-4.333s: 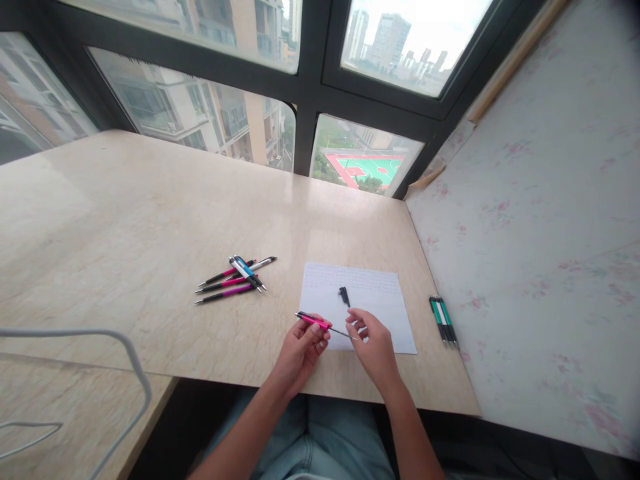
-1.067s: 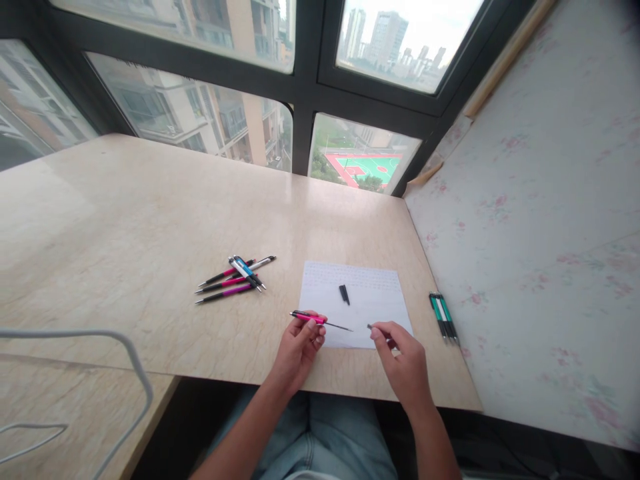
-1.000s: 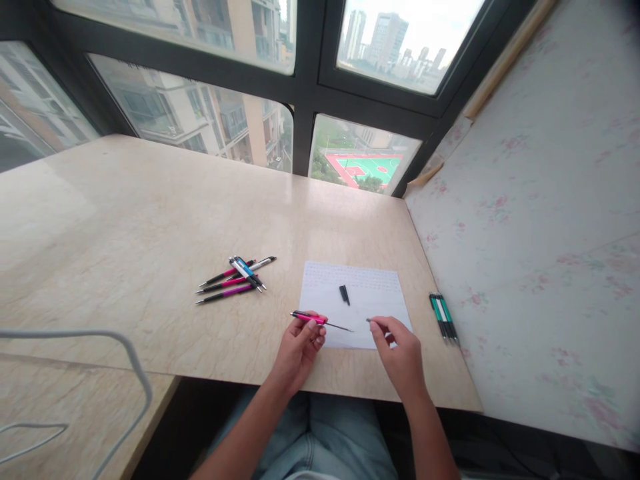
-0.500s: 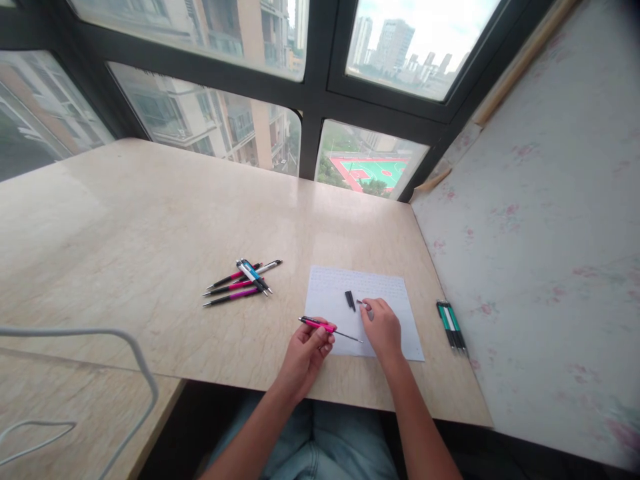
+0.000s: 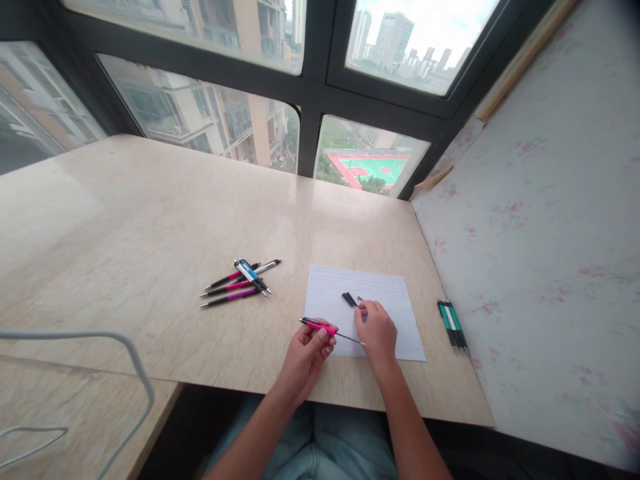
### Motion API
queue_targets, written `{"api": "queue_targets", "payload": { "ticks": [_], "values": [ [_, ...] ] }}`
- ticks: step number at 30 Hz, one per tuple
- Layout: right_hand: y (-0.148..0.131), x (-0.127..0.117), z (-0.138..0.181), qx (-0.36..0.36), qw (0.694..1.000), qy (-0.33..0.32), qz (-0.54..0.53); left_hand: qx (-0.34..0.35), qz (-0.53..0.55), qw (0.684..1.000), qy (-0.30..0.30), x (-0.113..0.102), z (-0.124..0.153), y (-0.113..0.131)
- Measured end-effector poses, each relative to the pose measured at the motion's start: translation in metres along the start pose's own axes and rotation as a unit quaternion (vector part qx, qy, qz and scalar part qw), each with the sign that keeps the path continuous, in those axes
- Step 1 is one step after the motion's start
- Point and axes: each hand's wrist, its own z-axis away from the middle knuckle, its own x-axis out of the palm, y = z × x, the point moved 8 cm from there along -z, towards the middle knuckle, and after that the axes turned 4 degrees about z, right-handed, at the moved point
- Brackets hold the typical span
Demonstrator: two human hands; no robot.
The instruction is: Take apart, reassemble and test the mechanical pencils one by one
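Pink pen [image 5: 325, 328] in my left hand [image 5: 305, 357], right hand [image 5: 379, 332] at the black parts

Denim jeans [image 5: 283, 433] show below the table edge, nearest me, and off to my left a pale cable [image 5: 75, 334] loops over the table [image 5: 150, 233]. Fingers and thumb of my left hand are closed around the pen's pink barrel, just as they were a second ago. The thin refill [image 5: 350, 339] sticks out of it to the right, and its tip ends right by my right hand; whether they touch I can't tell.

About a second ago my right hand was farther to the right, well clear of the black pen parts [image 5: 349, 299], with a small dark piece [image 5: 360, 298] in its fingertips. Now it has come in, and its bent fingers meet the lower end of those parts, which lie at a flatter slant than half a second ago. I can't see whether the fingertips are pinched tight. The small dark piece shows just past my knuckles, over the lined sheet of paper [image 5: 393, 291].

Left of the paper, the crossed heap of pens [image 5: 233, 288] hasn't changed; right of it, the green, white and black pens [image 5: 455, 327] lie side by side near the flowered wall [image 5: 525, 233]. Farthest off, beyond the dark window frame [image 5: 313, 87], are a sports court [image 5: 375, 172] and tall buildings [image 5: 393, 40].
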Motion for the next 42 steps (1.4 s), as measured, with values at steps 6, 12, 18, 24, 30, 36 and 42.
{"api": "queue_targets", "payload": {
  "ticks": [6,12,18,24,30,36,42],
  "values": [
    [0.027,-0.034,0.018,0.032,0.986,0.026,-0.163,0.002,0.005,1.0,0.0,0.0,-0.001,0.0],
    [0.062,-0.053,0.061,0.085,0.926,-0.066,-0.362,0.008,-0.013,1.0,0.013,0.001,-0.001,0.002],
    [0.068,-0.071,0.079,0.116,0.91,-0.041,-0.395,0.018,-0.025,0.999,0.01,0.003,-0.001,0.003],
    [0.048,-0.067,0.076,0.091,0.909,-0.023,-0.407,0.016,-0.032,0.999,0.002,0.004,0.0,0.003],
    [0.01,-0.042,0.072,0.039,0.901,-0.073,-0.425,0.002,-0.045,0.999,-0.012,0.006,0.0,0.0],
    [0.005,-0.02,0.069,0.049,0.879,-0.088,-0.466,0.003,-0.021,1.0,-0.007,0.003,0.0,0.0],
    [-0.007,-0.007,0.05,-0.033,0.94,-0.095,-0.327,0.001,-0.005,1.0,0.001,0.003,0.0,0.001]
  ]
}}
